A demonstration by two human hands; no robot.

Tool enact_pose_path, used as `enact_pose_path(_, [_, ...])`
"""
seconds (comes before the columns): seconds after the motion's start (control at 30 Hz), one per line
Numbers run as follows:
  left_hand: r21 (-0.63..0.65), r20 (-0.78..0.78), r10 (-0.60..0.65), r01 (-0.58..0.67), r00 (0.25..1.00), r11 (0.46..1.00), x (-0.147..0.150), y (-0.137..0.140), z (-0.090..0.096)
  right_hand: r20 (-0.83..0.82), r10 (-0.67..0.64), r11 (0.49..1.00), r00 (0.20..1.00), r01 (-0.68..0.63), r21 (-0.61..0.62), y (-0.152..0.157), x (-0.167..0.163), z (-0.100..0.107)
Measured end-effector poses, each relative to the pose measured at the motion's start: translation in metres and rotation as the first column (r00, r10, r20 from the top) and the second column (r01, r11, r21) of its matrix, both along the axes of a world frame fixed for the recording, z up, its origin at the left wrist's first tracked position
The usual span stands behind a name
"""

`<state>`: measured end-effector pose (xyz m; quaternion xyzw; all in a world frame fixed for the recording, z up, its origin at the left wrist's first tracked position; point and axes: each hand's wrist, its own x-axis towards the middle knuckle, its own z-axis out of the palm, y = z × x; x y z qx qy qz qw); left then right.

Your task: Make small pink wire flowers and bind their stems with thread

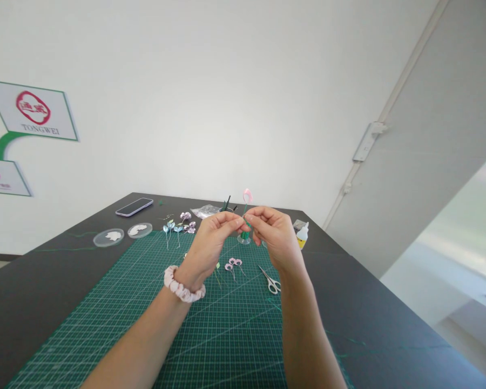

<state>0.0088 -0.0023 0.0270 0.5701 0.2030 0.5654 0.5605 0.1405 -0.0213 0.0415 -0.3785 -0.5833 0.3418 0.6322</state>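
Observation:
Both hands meet above the cutting mat, fingertips almost touching. A pink looped petal (248,195) stands upright over them on a thin green stem (245,207) that runs down to the fingertips. My left hand (213,237), with a pale scrunchie (183,286) at the wrist, is closed in a pinch at the stem. Closed too, my right hand (274,232) pinches at the same spot, where a bit of green shows; I cannot make out its exact grip. Partly hidden behind the fingers is a green thread spool (245,239).
Pink petals on wires (232,265) and white-handled scissors (271,282) lie on the green cutting mat (227,335). Farther back are blue and purple wired flowers (178,229), clear dishes (108,237) with white pieces, a phone (134,207), a plastic bag (206,211) and a glue bottle (302,236).

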Motion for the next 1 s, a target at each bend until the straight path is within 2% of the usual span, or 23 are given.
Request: enact_pose_path(1.0, [0.026,0.028,-0.02,0.019,0.999,0.999,0.0008,0.0012,-0.0016,0.001,0.008,1.0,1.0,-0.008,-0.009,0.0006,-0.0002,0.001])
